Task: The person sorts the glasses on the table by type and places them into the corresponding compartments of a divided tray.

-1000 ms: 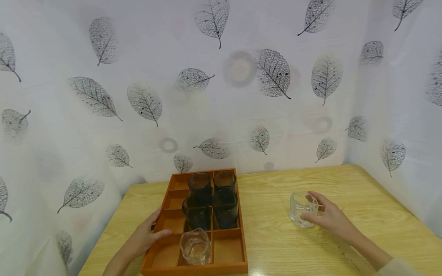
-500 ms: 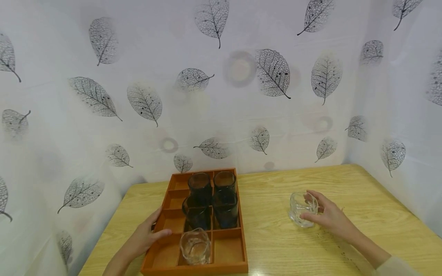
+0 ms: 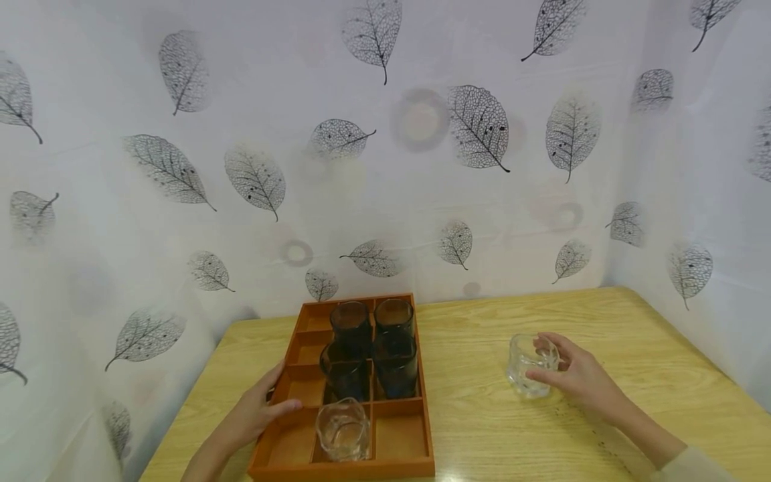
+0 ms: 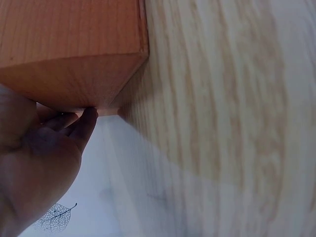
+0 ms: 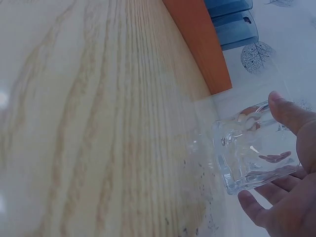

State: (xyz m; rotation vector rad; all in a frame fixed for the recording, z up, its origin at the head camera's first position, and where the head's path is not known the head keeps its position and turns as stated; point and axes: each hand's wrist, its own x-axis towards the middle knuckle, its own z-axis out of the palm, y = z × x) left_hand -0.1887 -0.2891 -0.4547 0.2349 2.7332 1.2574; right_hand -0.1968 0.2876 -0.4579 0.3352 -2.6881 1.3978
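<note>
An orange-brown wooden compartment tray (image 3: 400,435) lies on the table, left of the middle. My left hand (image 3: 249,415) grips its left wall, thumb over the rim; in the left wrist view the fingers (image 4: 88,127) lie along the outer side. Several dark glasses (image 3: 394,365) stand in the middle and right compartments. A clear wavy glass (image 3: 343,432) is in the front middle compartment. To the right of the tray, my right hand (image 3: 578,378) holds another clear glass (image 5: 256,145) upright between thumb and fingers, at or just above the tabletop.
The light wood table (image 3: 482,428) runs back to a leaf-printed curtain (image 3: 373,187), which also hangs at both sides. Bare tabletop lies between the tray and the right hand. The tray's left column and front right compartment hold no glass.
The head view has shifted very slightly. Both hands, the tray and the glasses stay almost where they were, with the right hand still round the clear glass.
</note>
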